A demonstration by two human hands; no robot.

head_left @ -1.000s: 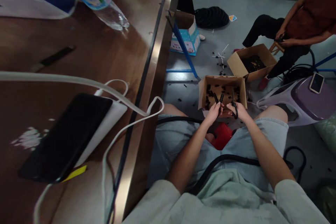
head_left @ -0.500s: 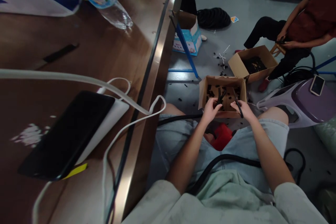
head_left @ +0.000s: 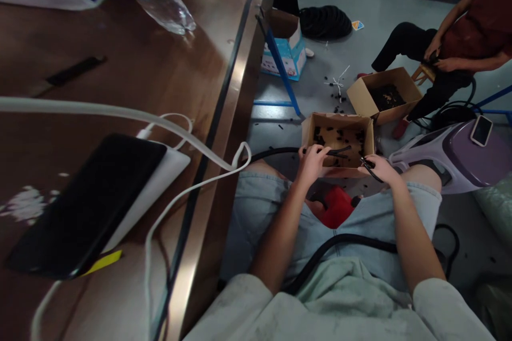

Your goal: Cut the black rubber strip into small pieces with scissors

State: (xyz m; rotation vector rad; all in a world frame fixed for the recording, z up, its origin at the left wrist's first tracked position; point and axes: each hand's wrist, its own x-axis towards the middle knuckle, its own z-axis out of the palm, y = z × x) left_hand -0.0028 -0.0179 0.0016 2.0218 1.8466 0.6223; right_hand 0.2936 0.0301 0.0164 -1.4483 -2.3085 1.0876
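Note:
My left hand point(head_left: 314, 162) is closed around a black cable point(head_left: 276, 152) above the near left side of an open cardboard box point(head_left: 308, 141). Two thin black ends stick out to the right of its fingers, over the box. In my right hand point(head_left: 378, 168), at the box's near right corner, is a small dark tool point(head_left: 368, 163) that looks like pliers or cutters, its tip pointing left. A gap separates the tool from the cable ends. Many small black pieces lie inside the box. A thick black hose point(head_left: 348, 238) crosses my lap.
On the table point(head_left: 200, 69) at the left are a bottle point(head_left: 160, 2), a black phone point(head_left: 92, 197) and white cables. A second box point(head_left: 404, 109) stands before a seated person point(head_left: 476, 32). At right is a purple stool-like object point(head_left: 464, 157) carrying a phone point(head_left: 481, 130).
My left hand has moved slightly left and turned, so the cable ends now point right instead of upward. My right hand has shifted right, and its tool now points left.

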